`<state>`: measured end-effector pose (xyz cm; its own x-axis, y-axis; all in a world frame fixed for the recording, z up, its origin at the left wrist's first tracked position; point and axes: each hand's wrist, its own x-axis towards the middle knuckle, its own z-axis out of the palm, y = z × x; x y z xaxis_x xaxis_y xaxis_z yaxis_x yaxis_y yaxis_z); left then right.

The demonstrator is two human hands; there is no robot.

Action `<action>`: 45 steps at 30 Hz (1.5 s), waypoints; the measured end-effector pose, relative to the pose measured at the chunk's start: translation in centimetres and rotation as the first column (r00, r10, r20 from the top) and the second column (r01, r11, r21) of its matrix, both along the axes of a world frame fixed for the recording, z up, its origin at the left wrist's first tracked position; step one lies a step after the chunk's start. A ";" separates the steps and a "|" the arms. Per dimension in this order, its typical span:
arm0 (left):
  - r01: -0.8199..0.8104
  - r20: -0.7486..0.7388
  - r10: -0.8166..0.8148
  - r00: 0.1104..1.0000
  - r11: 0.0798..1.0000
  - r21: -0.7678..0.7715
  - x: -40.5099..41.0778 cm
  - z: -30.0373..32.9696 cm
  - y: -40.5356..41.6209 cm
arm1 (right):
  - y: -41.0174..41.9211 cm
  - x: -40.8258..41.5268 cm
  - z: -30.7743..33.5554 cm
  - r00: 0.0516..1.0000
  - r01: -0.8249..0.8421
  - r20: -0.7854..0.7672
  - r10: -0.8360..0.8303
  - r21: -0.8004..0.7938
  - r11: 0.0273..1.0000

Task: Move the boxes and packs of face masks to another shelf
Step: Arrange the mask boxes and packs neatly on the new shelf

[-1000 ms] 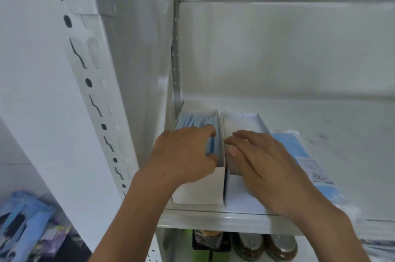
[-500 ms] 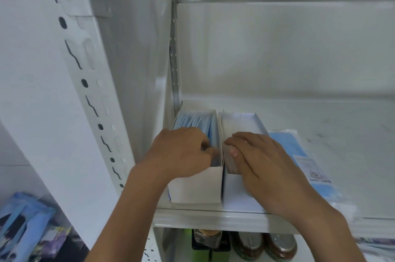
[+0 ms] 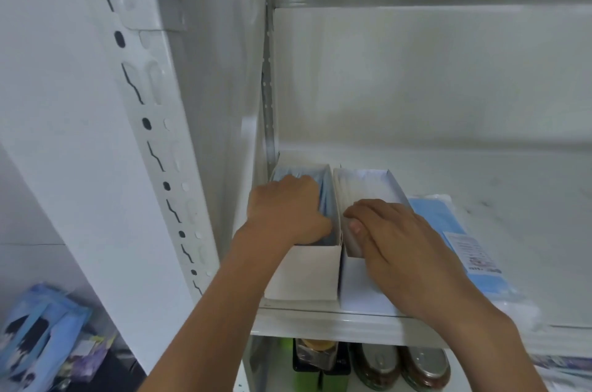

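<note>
Where the boxes stood: although the shelf (image 3: 480, 186) reached wide to your right, both sat packed in its near left corner, the left box (image 3: 304, 276) against the side wall (image 3: 217, 103), the right box (image 3: 362, 292) touching it, and a flat pack of blue masks (image 3: 448, 231) just beside that.
Left hand: your left hand (image 3: 285, 212) was curled down into the left box, gripping the blue masks inside.
Right hand: your right hand (image 3: 400, 247) lay over the right box with fingers (image 3: 362, 212) bent at its inner wall; I could not tell whether it truly gripped.
Handling: the boxes looked like thin, open-topped card, probably light and easy to crush, so you would likely do best to hold the outer walls low rather than the contents; the pack looked soft and slippery.
Edges: the front lip (image 3: 336, 324) lay right under the boxes.
Room: there was open shelf behind and to the right, and none to the left.
</note>
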<state>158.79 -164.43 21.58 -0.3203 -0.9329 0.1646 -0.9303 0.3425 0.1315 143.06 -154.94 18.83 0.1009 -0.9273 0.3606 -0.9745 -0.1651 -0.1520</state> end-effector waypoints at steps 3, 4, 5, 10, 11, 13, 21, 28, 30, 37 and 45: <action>-0.058 -0.289 0.043 0.956 0.997 -0.044 1.3 -0.4 0.8 | -0.1 0.0 -0.1 1.000 0.000 -0.004 0.000 -0.011 1.000; -0.065 -0.371 0.035 0.928 0.995 -0.069 1.6 -0.4 1.1 | -0.1 0.0 -0.1 1.000 -0.006 -0.002 0.006 -0.011 1.000; -0.067 -0.425 0.021 0.905 0.993 -0.094 1.8 -0.4 1.3 | -0.2 0.0 -0.1 1.000 -0.011 0.006 0.012 -0.006 1.000; 0.046 -0.262 -0.079 0.962 0.991 -0.128 2.0 -1.0 2.4 | -0.1 0.0 0.3 0.998 -0.019 0.052 0.018 0.016 1.000; 0.087 -0.188 -0.111 0.976 0.987 -0.132 2.1 -1.3 2.7 | -0.1 0.0 0.6 0.997 -0.025 0.068 0.024 0.010 1.000; 0.137 -0.137 -0.163 0.977 0.974 -0.178 2.4 -1.7 3.2 | -0.4 0.3 1.2 0.994 -0.068 0.084 0.067 0.013 0.998; 0.206 -0.181 -0.274 0.945 0.924 -0.322 4.0 -2.6 4.2 | -1.8 2.7 1.5 0.978 -0.194 0.110 0.176 0.186 0.963; 0.153 -0.277 -0.244 0.929 0.938 -0.311 4.0 -3.2 4.3 | -2.9 4.5 1.7 0.994 -0.066 -0.062 0.086 0.267 0.962; 0.111 -0.325 -0.203 0.924 0.954 -0.280 4.0 -3.4 4.5 | -3.2 4.8 1.7 0.990 -0.135 0.005 0.138 0.251 0.959; 0.045 -0.480 -0.155 0.864 0.972 -0.232 3.9 -4.3 5.2 | -2.9 5.3 1.8 0.943 -0.315 0.190 0.273 0.250 0.916; 0.030 -0.550 -0.164 0.819 0.969 -0.245 3.7 -5.2 5.5 | -1.5 5.7 1.9 0.956 -0.293 0.049 0.289 0.135 0.947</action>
